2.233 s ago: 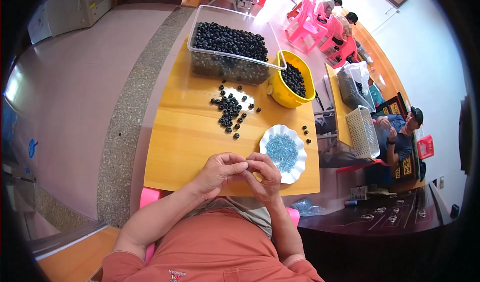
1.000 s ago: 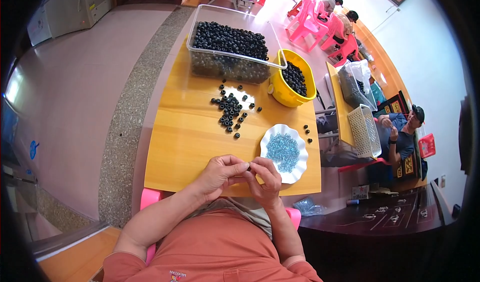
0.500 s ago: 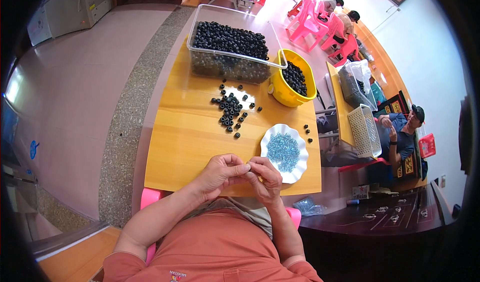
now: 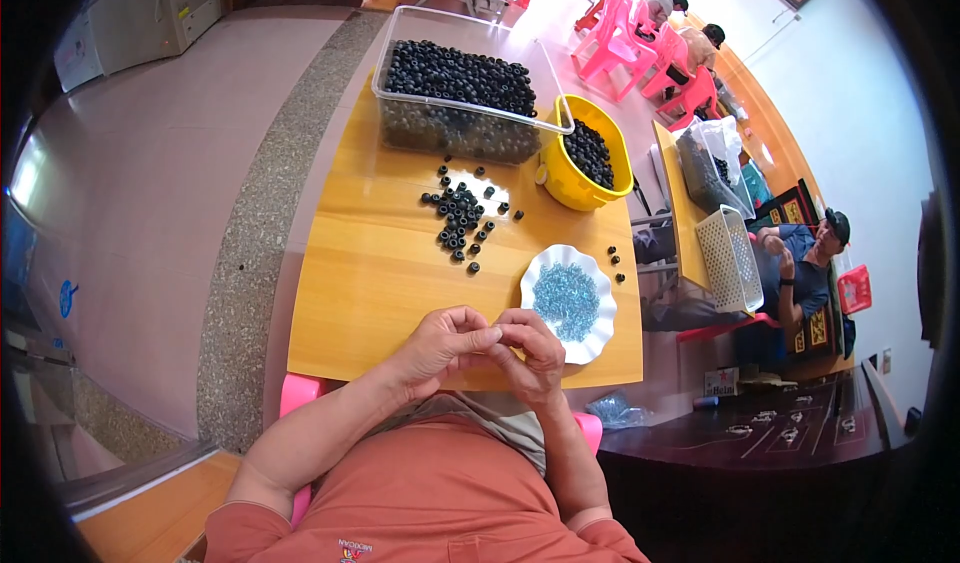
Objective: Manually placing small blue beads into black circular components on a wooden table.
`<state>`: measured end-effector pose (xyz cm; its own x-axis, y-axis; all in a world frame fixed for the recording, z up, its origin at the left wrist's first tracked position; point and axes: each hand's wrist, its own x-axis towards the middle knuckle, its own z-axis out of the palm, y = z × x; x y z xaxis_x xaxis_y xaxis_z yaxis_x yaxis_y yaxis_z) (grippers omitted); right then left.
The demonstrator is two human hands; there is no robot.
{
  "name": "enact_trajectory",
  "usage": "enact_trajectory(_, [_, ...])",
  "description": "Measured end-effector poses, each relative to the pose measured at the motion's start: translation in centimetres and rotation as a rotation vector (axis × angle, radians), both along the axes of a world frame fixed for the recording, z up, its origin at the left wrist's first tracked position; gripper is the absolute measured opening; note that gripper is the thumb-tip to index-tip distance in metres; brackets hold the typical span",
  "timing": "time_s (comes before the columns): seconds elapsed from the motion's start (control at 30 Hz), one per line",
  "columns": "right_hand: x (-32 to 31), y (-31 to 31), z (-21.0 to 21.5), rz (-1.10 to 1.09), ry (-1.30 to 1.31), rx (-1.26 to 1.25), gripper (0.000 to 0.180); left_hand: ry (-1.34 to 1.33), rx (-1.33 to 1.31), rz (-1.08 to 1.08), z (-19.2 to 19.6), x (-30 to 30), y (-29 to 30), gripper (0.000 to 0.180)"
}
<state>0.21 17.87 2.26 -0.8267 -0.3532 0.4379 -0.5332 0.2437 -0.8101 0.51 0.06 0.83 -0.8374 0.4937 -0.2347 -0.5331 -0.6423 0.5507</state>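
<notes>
My left hand (image 4: 452, 351) and my right hand (image 4: 533, 355) meet at the fingertips over the table's near edge. Both are closed in a pinch; whatever sits between the fingers is too small or hidden to name. Just beyond my right hand, a white scalloped plate (image 4: 604, 335) holds many tiny clear-blue pieces (image 4: 566, 301). Farther off, a loose group of small black ring-shaped parts (image 4: 460, 213) lies on the wooden table (image 4: 350, 273). Several more black parts (image 4: 615, 261) lie right of the plate.
At the table's far end stands a clear plastic bin (image 4: 555, 73) full of black parts, with a yellow bucket (image 4: 580, 199) of them beside it. To the right, another person (image 4: 805, 263) sits by a table with a white basket (image 4: 728, 261). Pink chairs (image 4: 615, 51) stand farther back.
My hands stay pinched together in nearly the same place; the right fingers have shifted very slightly. The things on the table have not moved.
</notes>
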Motion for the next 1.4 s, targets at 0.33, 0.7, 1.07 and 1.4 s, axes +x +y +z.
enact_trajectory(0.33, [-0.2,0.7,-0.7,0.048,-0.009,-0.037,0.024,0.018,0.035,-0.037,0.4,-0.2,-0.5,0.009])
enact_trajectory(0.7, [0.3,0.6,-0.9,0.047,-0.144,-0.198,0.025,0.034,0.079,0.012,0.3,-0.1,-0.5,0.01])
enact_trajectory(1.07, [-0.3,0.8,-0.1,0.064,-0.062,-0.077,0.031,0.083,-0.072,0.027,0.5,-0.2,-0.6,0.017])
enact_trajectory(1.4, [-0.2,0.4,0.6,0.012,0.105,0.104,0.031,0.109,-0.108,-0.007,-0.3,-0.2,-0.4,0.017])
